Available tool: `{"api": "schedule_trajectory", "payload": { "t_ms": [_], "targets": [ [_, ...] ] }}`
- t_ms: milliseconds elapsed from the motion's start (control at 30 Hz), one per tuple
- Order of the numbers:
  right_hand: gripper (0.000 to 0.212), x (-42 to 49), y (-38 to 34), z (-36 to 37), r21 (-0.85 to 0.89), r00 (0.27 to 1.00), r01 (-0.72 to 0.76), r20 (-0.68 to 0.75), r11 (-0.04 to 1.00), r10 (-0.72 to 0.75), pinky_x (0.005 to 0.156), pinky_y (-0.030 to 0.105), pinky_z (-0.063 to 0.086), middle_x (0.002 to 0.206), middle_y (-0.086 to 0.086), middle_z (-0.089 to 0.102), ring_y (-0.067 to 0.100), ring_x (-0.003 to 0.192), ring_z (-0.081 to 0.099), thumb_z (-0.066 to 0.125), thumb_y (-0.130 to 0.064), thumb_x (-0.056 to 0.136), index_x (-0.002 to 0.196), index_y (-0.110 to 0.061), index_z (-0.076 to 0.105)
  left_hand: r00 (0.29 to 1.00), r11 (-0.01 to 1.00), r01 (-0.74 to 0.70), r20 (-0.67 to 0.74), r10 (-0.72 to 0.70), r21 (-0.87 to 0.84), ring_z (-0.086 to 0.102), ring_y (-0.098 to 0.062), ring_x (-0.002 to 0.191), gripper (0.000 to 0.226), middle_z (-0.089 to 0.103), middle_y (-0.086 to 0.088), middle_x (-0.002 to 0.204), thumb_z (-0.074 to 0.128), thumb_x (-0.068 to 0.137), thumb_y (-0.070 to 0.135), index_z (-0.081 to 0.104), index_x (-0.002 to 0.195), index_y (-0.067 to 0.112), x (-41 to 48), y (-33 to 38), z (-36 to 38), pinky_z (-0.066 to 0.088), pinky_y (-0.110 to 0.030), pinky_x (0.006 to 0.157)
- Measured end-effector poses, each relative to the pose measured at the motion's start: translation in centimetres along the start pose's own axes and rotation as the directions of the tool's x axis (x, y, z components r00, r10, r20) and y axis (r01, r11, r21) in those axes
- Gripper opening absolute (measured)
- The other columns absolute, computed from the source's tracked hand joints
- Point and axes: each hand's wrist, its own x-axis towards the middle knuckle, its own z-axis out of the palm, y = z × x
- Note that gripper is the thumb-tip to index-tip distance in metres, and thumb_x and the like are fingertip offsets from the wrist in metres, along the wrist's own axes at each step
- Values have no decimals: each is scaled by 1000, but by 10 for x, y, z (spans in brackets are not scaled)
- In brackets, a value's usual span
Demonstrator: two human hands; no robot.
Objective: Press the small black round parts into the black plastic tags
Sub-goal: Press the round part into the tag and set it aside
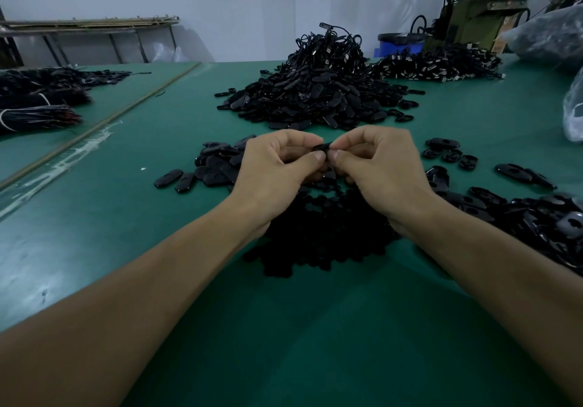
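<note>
Above green tabletop (284, 327), one black plastic tag (321, 147) pinched between left hand (277, 166) and right hand (378, 166), fingers of both curled round it. Whether round part sits in it cannot be told. Pile of small black round parts (321, 239) seen under wrists. Loose tags (208, 166) spread at left and right; big tag heap (315, 97) piled behind.

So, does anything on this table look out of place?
Only a whitish smear on the green table, beside the long strip at left, like dried residue. The black tags lie in loose heaps, none visibly broken.
</note>
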Motion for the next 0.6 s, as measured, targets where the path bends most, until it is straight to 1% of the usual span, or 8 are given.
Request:
{"api": "schedule_trajectory", "payload": {
  "t_ms": [100, 167, 233, 300, 367, 433, 500, 600],
  "targets": [
    [15, 0, 0, 0, -34, 1000, 9, -5, 999, -9, 53, 6, 44, 63, -16, 69, -5, 58, 65, 74, -16, 87, 79, -27, 69, 1000, 1000, 2, 0, -2, -2, 74, -14, 76, 15, 77, -5, 81, 72, 89, -1, 71, 93, 14, -1, 1, 0, 59, -25, 75],
    [15, 0, 0, 2, -28, 1000, -15, -3, 1000, 15, 55, 10, 45, 62, -12, 69, -5, 58, 63, 73, -15, 88, 79, -27, 69, 1000, 1000, 8, -1, -8, -3, 73, -15, 77, 15, 77, -5, 81, 72, 88, 0, 71, 93, 14, -1, 1, 1, 59, -26, 76],
    [16, 1, 1, 3, 37, 997, -73, 23, 997, 72, 60, 17, 47, 66, -6, 69, -2, 59, 63, 72, -13, 90, 81, -25, 68, 1000, 1000, 19, 0, -19, -6, 73, -17, 78, 15, 77, -5, 82, 73, 88, 1, 71, 93, 15, -1, 2, 1, 59, -28, 78],
    [15, 1, 0, 3, 113, 990, -137, 54, 984, 132, 60, 20, 48, 71, -2, 69, 3, 62, 63, 71, -11, 90, 82, -22, 67, 999, 999, 32, 5, -32, -7, 72, -18, 78, 15, 77, -5, 82, 74, 88, 2, 71, 93, 15, 0, 2, 0, 59, -28, 79],
    [15, 1, 0, 3, 206, 981, -189, 81, 960, 175, 56, 18, 47, 69, -1, 68, 6, 62, 61, 70, -8, 90, 81, -19, 67, 1000, 1000, 27, 9, -27, 4, 72, -17, 77, 15, 77, -4, 82, 74, 88, 3, 71, 94, 16, -1, 3, 1, 58, -26, 76],
    [16, 1, -1, 3, 261, 978, -206, 94, 943, 188, 52, 15, 45, 62, -6, 67, 4, 58, 60, 71, -7, 90, 80, -18, 68, 1000, 999, -5, 3, 5, 54, 73, -15, 76, 15, 77, -3, 83, 74, 88, 4, 70, 94, 17, -1, 3, 1, 56, -23, 73],
    [16, 0, 0, 3, 197, 988, -151, 67, 969, 141, 53, 13, 45, 60, -8, 68, 0, 57, 62, 73, -9, 88, 78, -21, 69, 998, 989, -53, -10, 55, 136, 74, -13, 77, 17, 77, -2, 85, 74, 88, 5, 70, 94, 20, -2, 4, 1, 57, -24, 74],
    [18, -2, -1, 3, 2, 999, 38, -24, 999, -38, 61, 11, 48, 65, -10, 71, -1, 63, 67, 77, -12, 85, 76, -27, 71, 993, 975, -96, -43, 107, 200, 74, -13, 79, 18, 77, -1, 85, 76, 86, 6, 71, 93, 22, -3, 4, 2, 59, -31, 80]
  ]
}}
